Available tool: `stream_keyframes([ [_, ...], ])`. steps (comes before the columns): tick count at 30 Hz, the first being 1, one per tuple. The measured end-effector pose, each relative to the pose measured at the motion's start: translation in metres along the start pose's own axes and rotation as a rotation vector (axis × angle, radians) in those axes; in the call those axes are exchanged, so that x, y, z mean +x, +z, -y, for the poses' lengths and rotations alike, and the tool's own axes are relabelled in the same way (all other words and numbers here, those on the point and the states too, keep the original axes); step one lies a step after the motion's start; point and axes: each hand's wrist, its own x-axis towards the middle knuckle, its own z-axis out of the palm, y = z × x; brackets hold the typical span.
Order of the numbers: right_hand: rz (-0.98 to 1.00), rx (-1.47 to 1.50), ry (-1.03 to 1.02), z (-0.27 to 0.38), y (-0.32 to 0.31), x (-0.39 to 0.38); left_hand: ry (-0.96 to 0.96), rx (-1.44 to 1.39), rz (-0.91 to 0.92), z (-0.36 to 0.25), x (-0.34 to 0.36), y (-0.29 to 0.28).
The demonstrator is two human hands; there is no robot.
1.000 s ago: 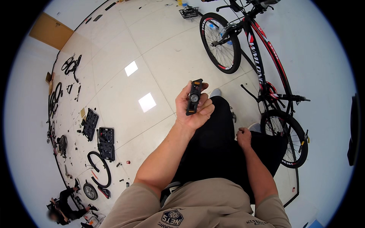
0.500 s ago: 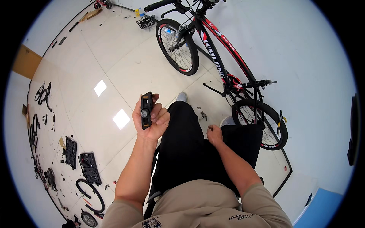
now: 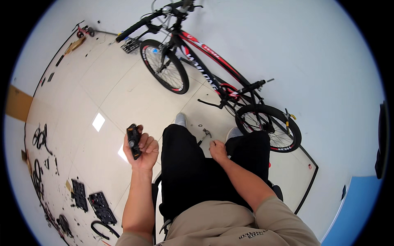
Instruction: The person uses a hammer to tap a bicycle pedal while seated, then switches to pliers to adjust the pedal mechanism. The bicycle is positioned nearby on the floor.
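Observation:
My left hand (image 3: 145, 155) is closed round a black bicycle pedal (image 3: 132, 142) with orange reflectors, held up over the floor left of my knees. The round end of the pedal's middle faces up. My right hand (image 3: 218, 150) lies by the inner side of my right knee, its fingers curled in; whatever may be inside is hidden. A black and red bicycle (image 3: 201, 69) leans along the wall ahead and to the right. Its crank arm (image 3: 210, 103) points toward my feet, with no pedal visible on its end. Between my shoes lies a hammer (image 3: 206, 133).
Open black tool cases (image 3: 102, 209) lie on the tiled floor at the lower left, among scattered bike parts (image 3: 41, 137). A black basket (image 3: 130, 46) stands near the front wheel. Small rings (image 3: 200, 126) lie beside the hammer. A red tricycle (image 3: 85, 31) is at the far corner.
The view has shifted, so the bicycle sits further left in it and the tool cases lower. My left hand still grips the pedal, now turned slightly. My right hand stays by the knee.

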Motion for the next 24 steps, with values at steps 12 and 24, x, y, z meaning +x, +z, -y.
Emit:
stream_keyframes([
  [12,0.600,0.626,0.127,0.100,-0.162,-0.105,0.129,0.358,-0.229,0.012,0.005,0.006],
  [24,0.529,1.162,0.346,0.074,-0.180,-0.153,-0.268,0.458,0.021,0.043,-0.002,-0.013],
])
